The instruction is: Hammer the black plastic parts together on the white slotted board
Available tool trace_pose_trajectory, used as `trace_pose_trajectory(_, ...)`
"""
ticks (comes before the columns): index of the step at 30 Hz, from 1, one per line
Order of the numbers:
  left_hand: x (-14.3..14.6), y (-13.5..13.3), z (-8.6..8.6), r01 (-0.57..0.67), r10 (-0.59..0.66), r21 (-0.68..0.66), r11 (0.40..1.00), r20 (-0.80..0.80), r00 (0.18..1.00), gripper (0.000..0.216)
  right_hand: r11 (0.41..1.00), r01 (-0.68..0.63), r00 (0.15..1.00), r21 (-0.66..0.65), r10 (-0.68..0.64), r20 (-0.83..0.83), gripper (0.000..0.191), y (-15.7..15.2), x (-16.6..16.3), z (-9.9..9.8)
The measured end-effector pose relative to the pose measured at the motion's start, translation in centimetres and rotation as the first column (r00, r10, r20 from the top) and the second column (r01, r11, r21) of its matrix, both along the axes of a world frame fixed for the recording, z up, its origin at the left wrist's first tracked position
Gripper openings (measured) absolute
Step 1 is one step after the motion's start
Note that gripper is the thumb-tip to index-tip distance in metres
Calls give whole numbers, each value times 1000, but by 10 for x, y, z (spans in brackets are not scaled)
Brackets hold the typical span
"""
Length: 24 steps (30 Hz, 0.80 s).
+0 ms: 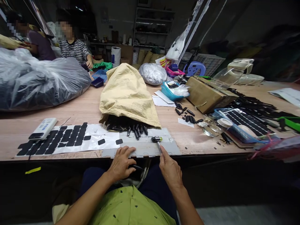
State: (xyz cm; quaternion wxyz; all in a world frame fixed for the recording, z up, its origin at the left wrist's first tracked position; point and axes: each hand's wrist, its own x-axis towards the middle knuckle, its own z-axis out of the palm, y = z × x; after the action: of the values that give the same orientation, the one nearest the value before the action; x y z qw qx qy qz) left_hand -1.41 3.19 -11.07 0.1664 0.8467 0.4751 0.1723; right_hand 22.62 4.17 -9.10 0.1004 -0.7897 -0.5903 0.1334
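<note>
My right hand (169,167) is closed round the thin handle of a small hammer (157,140), whose head rests on a grey metal plate (142,149) at the table's near edge. My left hand (122,162) lies just below that plate's front edge, fingers curled over a small black part (136,167). Just beyond the plate, a tan woven sack (127,93) lies open, and several black pen-like pieces (137,131) spill from its mouth.
To the left lie a white sheet with several black pads (61,139) and a white remote-like device (43,128). A big clear bag (35,81) fills the far left. A cardboard box (206,93), a solar panel (246,122) and loose black parts sit on the right. Two people sit at the far left.
</note>
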Motion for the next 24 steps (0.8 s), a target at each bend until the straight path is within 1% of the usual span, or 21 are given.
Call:
trace_pose_trajectory(3, 4, -7, -2, -11, 11, 23, 1000, -4, 1000, 26, 1000, 3, 1000, 2, -3, -14, 46, -1, 0, 1)
trace_pose_trajectory(6, 4, -3, 3, -62, 59, 24, 998, 92, 994, 26, 1000, 13, 999, -11, -13, -31, 46, -1, -1, 2)
trace_pose_trajectory(8, -2, 8, 9, -169, 161, 35, 985, 162, 974, 19, 1000, 18, 999, -20, -19, -37, 46, 0, -1, 3)
trace_pose_trajectory(9, -8, 16, 12, -253, 240, 45, 966, 187, 952, 15, 999, 21, 999, -27, -22, -38, 47, 0, -1, 3)
trace_pose_trajectory(10, -15, 26, 16, -349, 331, 58, 935, 202, 922, 14, 999, 21, 999, -37, -23, -40, 47, 0, -1, 3)
trace_pose_trajectory(11, -23, 37, 19, -452, 430, 71, 889, 209, 878, 14, 999, 21, 999, -47, -23, -44, 47, 0, -1, 2)
trace_pose_trajectory(13, -42, 60, 23, -655, 628, 97, 750, 206, 750, 20, 998, 22, 998, -66, -26, -52, 48, 0, -1, 2)
trace_pose_trajectory(14, -51, 70, 25, -732, 709, 109, 673, 190, 680, 23, 997, 24, 998, -72, -28, -56, 49, 0, -1, 2)
trace_pose_trajectory(15, -60, 80, 26, -784, 768, 118, 609, 159, 620, 28, 997, 26, 998, -77, -31, -60, 49, 0, -1, 2)
trace_pose_trajectory(16, -67, 87, 27, -814, 806, 111, 570, 113, 580, 32, 996, 27, 998, -80, -32, -62, 49, 0, -2, 2)
trace_pose_trajectory(17, -73, 93, 28, -826, 825, 94, 556, 62, 562, 34, 996, 27, 997, -84, -32, -64, 49, -1, -2, 2)
trace_pose_trajectory(18, -78, 97, 28, -825, 827, 68, 560, 11, 562, 36, 996, 26, 997, -87, -32, -65, 49, -1, -2, 3)
trace_pose_trajectory(20, -84, 99, 27, -807, 807, 21, 590, -49, 589, 35, 996, 25, 997, -90, -31, -70, 49, -1, -3, 3)
trace_pose_trajectory(22, -85, 94, 26, -803, 803, 23, 596, -27, 595, 33, 996, 20, 997, -88, -27, -78, 49, -1, -3, 3)
trace_pose_trajectory(24, -82, 83, 23, -821, 819, 63, 567, 59, 571, 32, 997, 11, 996, -81, -18, -87, 49, -1, -3, 3)
